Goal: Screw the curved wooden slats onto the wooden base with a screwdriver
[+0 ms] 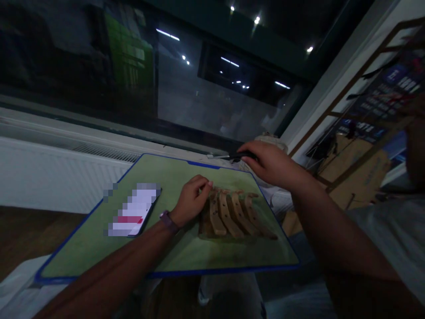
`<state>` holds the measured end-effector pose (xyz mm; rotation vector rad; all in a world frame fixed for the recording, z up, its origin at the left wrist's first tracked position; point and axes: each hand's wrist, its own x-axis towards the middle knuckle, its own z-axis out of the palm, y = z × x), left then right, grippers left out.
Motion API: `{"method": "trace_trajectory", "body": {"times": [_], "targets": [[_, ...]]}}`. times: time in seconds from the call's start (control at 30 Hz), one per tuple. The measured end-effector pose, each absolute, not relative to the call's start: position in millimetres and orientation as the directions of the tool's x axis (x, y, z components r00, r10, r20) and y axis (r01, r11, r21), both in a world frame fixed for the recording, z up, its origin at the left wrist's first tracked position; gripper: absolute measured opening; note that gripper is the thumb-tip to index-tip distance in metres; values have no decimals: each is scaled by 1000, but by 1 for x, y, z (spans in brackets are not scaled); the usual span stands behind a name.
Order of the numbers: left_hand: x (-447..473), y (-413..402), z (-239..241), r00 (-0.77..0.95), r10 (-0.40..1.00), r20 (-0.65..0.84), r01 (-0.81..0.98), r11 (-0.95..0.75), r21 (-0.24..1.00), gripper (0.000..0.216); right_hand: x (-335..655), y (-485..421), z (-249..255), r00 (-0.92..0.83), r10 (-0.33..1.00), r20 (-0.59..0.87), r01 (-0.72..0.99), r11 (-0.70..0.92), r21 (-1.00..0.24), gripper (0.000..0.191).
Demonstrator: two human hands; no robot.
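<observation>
My left hand (191,199), with a watch (169,220) on its wrist, rests over a green board. Its fingers are curled, the thumb at the upper left end of several curved tan strips (234,215) with dark dots. Whether it pinches anything there is hidden. The strips lie side by side over a brown rectangular base (205,228). Beyond the board's far right edge, my right hand (265,161) is raised and closed round the black handle of a slim tool (244,155) with a thin metal shaft. Its pale tip points left, too blurred to name.
The blue-edged green board (175,257) carries a lit phone (134,212) on its left. Behind are a white radiator (66,173), a sill and a dark window (186,88). A rack (352,88) and cardboard (358,164) stand right, where another person's sleeve (392,226) seems to show.
</observation>
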<state>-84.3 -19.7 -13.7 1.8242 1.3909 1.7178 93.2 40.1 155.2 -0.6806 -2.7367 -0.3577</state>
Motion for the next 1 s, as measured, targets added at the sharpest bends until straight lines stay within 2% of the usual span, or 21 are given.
{"method": "trace_trajectory", "body": {"times": [0.07, 0.17, 0.27, 0.4, 0.5, 0.73, 1.0], "targets": [[-85, -16, -25, -123, 772, 624, 480, -503, 718, 25, 127, 32, 145, -805, 422, 417, 470, 882, 16, 21], [-87, -16, -40, -78, 799, 596, 484, -492, 724, 20, 161, 26, 123, -728, 548, 412, 508, 835, -212, 17], [-88, -19, -49, -21, 831, 556, 457, -486, 745, 18, 169, 27, 101, -734, 569, 370, 473, 820, -323, 16], [-88, -19, -51, 52, 884, 464, 448, -436, 780, 18, 152, 36, 84, -842, 422, 336, 342, 900, -272, 14], [-89, -17, -52, 97, 912, 398, 441, -398, 804, 23, 138, 42, 76, -876, 361, 319, 285, 922, -260, 14], [-88, -15, -58, 96, 929, 358, 365, -367, 855, 25, 123, 48, 70, -886, 342, 314, 263, 927, -269, 15], [-89, -11, -67, 109, 935, 337, 331, -354, 875, 26, 115, 51, 70, -913, 340, 227, 278, 923, -266, 13]]}}
